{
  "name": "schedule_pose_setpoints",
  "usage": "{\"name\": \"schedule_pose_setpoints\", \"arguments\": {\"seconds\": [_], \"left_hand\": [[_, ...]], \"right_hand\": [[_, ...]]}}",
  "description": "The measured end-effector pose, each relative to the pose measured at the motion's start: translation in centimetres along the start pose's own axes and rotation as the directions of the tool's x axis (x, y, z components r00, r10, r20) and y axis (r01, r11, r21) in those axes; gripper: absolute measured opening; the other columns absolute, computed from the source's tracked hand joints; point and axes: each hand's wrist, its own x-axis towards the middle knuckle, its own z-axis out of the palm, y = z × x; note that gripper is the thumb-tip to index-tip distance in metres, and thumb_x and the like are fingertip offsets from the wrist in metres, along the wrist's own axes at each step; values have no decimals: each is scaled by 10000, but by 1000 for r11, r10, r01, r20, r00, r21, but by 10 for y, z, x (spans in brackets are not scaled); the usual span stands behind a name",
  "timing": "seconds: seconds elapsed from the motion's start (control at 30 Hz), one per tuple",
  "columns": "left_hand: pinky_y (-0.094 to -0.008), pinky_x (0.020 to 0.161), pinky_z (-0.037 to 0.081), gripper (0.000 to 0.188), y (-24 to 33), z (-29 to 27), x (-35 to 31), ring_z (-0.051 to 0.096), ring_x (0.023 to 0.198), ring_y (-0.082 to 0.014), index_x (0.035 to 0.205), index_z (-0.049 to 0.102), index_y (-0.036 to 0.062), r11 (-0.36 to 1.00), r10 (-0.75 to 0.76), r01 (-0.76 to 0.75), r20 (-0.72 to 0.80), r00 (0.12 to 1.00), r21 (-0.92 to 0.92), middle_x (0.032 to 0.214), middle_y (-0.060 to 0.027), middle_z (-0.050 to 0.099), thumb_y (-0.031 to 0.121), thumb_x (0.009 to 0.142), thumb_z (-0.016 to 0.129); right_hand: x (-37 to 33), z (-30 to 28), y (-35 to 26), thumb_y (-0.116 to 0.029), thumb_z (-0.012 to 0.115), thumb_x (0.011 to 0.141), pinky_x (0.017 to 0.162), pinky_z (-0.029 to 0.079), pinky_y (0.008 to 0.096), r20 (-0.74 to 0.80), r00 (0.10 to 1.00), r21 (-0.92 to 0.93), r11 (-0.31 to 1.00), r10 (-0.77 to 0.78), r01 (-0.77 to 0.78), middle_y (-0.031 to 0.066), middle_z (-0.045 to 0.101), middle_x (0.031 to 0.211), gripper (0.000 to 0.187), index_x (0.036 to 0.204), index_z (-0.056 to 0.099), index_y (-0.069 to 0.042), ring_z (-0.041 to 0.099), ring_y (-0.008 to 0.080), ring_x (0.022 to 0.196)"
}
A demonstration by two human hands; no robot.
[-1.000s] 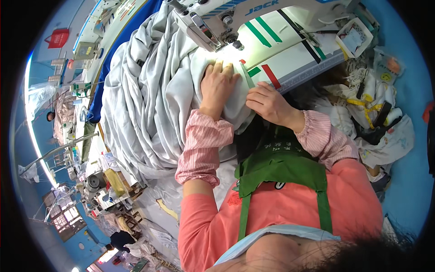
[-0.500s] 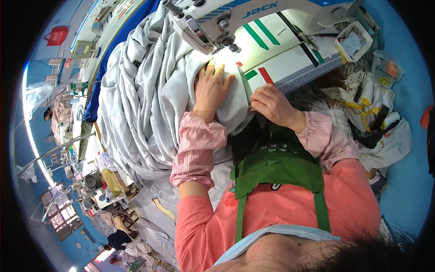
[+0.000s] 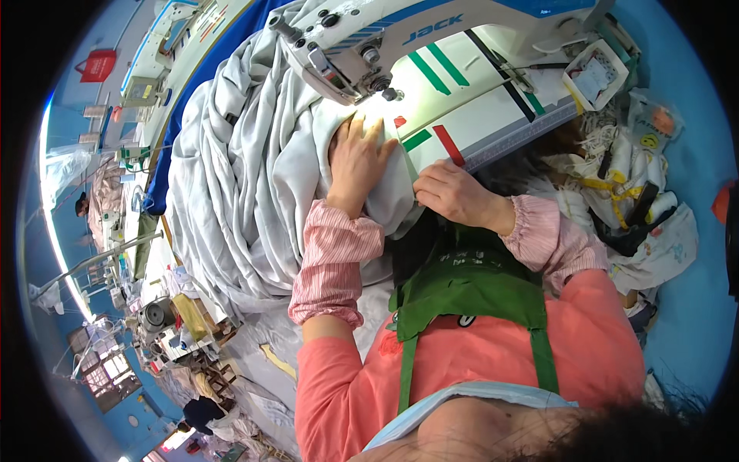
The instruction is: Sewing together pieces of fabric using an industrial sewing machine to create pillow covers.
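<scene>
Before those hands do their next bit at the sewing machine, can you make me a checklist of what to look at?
1. Left hand flat on the light grey fabric: ok.
2. Left hand's fingers safely away from the needle: cannot tell; they're close to the sewing machine's head, but glare hides the needle.
3. Right hand at the fabric's edge: ok.
4. Right hand pinching the fabric firmly: cannot tell; its fingertips are partly hidden.
5. Fabric smooth all over: not ok; it's heaped in folds left of the left hand.
6. Light on at the sewing spot: ok, very bright.
</scene>
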Motion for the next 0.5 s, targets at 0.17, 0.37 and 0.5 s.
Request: {"name": "schedule_pose_setpoints", "arguments": {"seconds": [0.17, 0.37, 0.5], "left_hand": [[-428, 1023, 391, 470, 0, -1, 2, 468, 1209, -401, 1244, 598, 76, 1000, 15, -15, -4, 1000, 22, 1319, -220, 507, 359, 870, 623], [-421, 1023, 395, 473, 3, -2, 2, 466, 1216, -393, 1251, 588, 79, 999, -9, 8, 27, 1000, 37, 1325, -215, 504, 363, 873, 618], [-422, 997, 417, 455, 3, -6, 4, 483, 1195, -377, 1205, 608, 82, 999, -1, 0, 28, 1000, 41, 1301, -208, 517, 369, 854, 639]], "right_hand": [[26, -14, 68, -137, 624, 786, 726, 471, 346, -97, 981, 1, 985, 170, -170, 70, 583, 843, 61, 785, 603, -80, 574, 233, 828], [73, -12, 210, -134, 611, 845, 646, 490, 373, -457, 842, -449, 743, 286, -497, 122, 633, 772, 106, 777, 622, -53, 614, 273, 714], [90, -2, 241, -121, 629, 840, 616, 489, 373, -495, 831, -379, 798, 253, -468, 122, 640, 709, 110, 767, 631, -38, 619, 266, 651]]}}
